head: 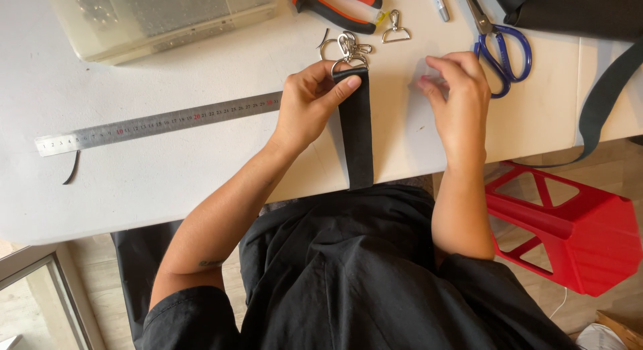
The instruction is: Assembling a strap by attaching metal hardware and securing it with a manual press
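Observation:
My left hand (311, 99) pinches the folded top end of a black fabric strap (358, 139) that lies on the white table (167, 176) and hangs over its near edge. The fold passes through a silver metal clasp (349, 50). To the right of the strap, my right hand (455, 95) hovers with its fingers curled, seemingly pinching something small that I cannot make out.
A steel ruler (161, 121) lies left of my left hand. Blue-handled scissors (504, 52), a loose silver clip (395, 28), orange-handled pliers (338, 3), a marker (439, 3) and a clear plastic box (161, 15) sit at the far side. A red stool (569, 223) stands at the right.

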